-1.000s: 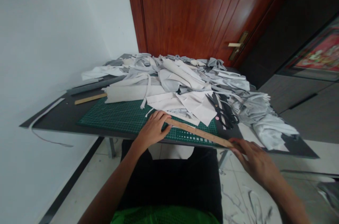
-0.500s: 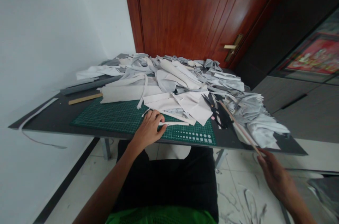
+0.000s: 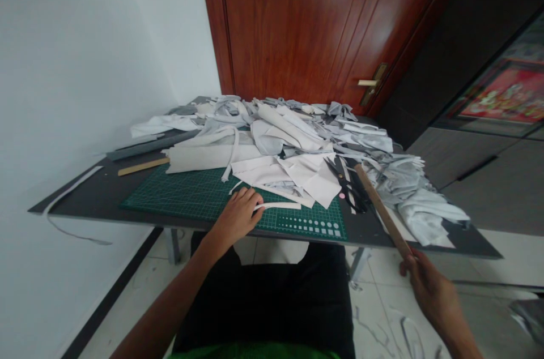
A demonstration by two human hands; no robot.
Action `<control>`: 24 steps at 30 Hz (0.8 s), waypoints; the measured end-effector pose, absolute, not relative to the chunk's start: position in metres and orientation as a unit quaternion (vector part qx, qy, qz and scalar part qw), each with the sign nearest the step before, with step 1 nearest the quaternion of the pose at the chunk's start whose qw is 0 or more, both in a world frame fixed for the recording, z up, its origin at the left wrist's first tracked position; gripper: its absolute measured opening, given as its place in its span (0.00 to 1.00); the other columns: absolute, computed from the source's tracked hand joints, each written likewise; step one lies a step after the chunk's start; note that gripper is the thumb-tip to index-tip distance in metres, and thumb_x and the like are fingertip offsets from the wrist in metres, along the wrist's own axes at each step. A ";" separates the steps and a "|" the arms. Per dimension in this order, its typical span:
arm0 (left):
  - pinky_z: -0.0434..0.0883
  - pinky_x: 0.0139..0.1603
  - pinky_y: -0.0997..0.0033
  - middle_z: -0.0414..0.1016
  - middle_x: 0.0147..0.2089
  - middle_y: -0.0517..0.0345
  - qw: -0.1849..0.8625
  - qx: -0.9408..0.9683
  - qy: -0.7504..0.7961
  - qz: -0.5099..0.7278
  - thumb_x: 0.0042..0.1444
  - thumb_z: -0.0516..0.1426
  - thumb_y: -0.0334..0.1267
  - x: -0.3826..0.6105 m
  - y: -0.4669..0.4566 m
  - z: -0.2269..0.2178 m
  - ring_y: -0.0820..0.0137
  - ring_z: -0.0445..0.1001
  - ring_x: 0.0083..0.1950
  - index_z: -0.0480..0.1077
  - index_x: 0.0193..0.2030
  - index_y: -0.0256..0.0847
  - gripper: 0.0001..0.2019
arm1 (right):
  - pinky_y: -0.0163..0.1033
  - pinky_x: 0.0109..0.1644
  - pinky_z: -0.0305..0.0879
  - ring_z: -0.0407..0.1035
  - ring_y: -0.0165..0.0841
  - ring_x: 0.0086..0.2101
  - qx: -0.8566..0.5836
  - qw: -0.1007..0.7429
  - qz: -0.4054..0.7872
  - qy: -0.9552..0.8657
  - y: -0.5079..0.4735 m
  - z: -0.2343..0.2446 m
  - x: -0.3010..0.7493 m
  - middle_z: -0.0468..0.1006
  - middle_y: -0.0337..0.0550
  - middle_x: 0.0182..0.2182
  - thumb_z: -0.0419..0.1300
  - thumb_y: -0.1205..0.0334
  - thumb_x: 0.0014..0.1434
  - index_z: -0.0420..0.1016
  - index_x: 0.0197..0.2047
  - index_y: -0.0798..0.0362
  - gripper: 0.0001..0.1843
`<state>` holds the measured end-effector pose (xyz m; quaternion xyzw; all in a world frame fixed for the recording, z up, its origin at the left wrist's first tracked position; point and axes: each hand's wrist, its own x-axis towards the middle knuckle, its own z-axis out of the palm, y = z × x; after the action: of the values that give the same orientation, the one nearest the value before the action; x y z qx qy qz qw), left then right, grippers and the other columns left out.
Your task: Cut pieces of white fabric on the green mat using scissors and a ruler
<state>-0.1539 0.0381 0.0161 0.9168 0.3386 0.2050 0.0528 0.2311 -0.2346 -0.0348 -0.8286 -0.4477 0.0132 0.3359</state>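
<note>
My left hand (image 3: 242, 210) rests on the green cutting mat (image 3: 182, 189), its fingers closed on a narrow white fabric strip (image 3: 283, 205) whose free end points right. Out past the table's front edge, my right hand (image 3: 429, 280) grips the near end of a wooden ruler (image 3: 382, 212). The ruler slants away over the right side of the table, beside black scissors (image 3: 349, 190). Pale fabric pieces (image 3: 306, 175) lie on the mat just beyond my left hand.
Heaped white and grey fabric scraps (image 3: 272, 127) cover the back of the dark table (image 3: 97, 195). Another pile (image 3: 403, 183) sits at the right. A second wooden stick (image 3: 143, 166) and a thin strip (image 3: 70, 189) lie at the left. A door (image 3: 289, 25) stands behind.
The wooden ruler has rolled in my right hand so its broad face now shows, and that hand has shifted slightly left. My left hand stays on the mat with the strip.
</note>
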 end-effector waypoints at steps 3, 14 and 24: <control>0.70 0.49 0.56 0.74 0.42 0.52 0.069 0.906 0.347 0.233 0.69 0.51 0.40 -0.164 0.042 0.026 0.58 0.73 0.47 0.67 0.40 0.44 0.07 | 0.40 0.23 0.72 0.78 0.43 0.21 -0.820 0.355 0.011 -0.448 -0.231 -0.037 0.230 0.81 0.44 0.22 0.52 0.35 0.61 0.74 0.44 0.48 0.26; 0.58 0.71 0.40 0.73 0.55 0.43 -0.075 0.766 0.482 0.418 0.66 0.53 0.47 -0.225 0.135 0.127 0.47 0.67 0.65 0.70 0.52 0.42 0.15 | 0.46 0.26 0.77 0.82 0.54 0.29 -0.817 0.345 0.001 -0.462 -0.226 -0.052 0.225 0.86 0.51 0.29 0.54 0.38 0.61 0.73 0.53 0.50 0.28; 0.70 0.63 0.52 0.72 0.55 0.48 -0.069 0.836 0.295 0.458 0.66 0.52 0.29 -0.166 0.034 0.044 0.59 0.71 0.59 0.70 0.52 0.41 0.11 | 0.42 0.44 0.80 0.82 0.42 0.44 -0.702 0.316 -0.044 -0.636 -0.200 -0.050 0.180 0.85 0.52 0.50 0.49 0.56 0.73 0.70 0.65 0.50 0.22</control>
<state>-0.1657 0.0339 0.0437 0.8356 0.2947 0.4584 -0.0692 0.1802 -0.1998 -0.0503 -0.7022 -0.6363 -0.0443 0.3164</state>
